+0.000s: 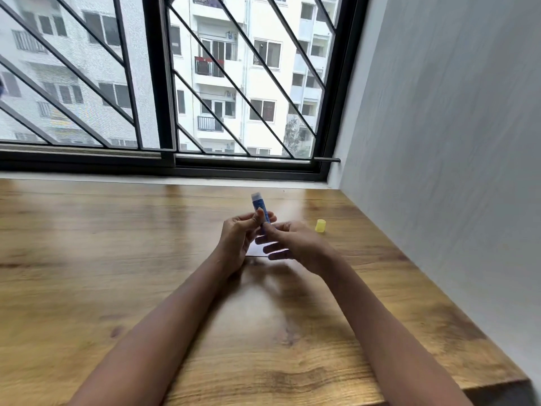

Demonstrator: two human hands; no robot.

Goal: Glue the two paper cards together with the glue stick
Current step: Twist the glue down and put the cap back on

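Note:
A blue glue stick [260, 207] stands upright above the table, uncapped, its pale tip pointing up. My left hand [237, 238] grips its body between thumb and fingers. My right hand [292, 244] pinches the stick's lower end with thumb and forefinger, its other fingers spread loosely. The yellow cap [320, 225] stands on the table just right of my right hand. A white paper card [257, 249] lies flat on the table under my hands, mostly hidden by them. A second card cannot be made out.
The wooden table [117, 259] runs to a window sill at the back and a grey wall [439, 171] on the right. Its front right corner ends near the lower right of the view. A barred window [164, 83] fills the background.

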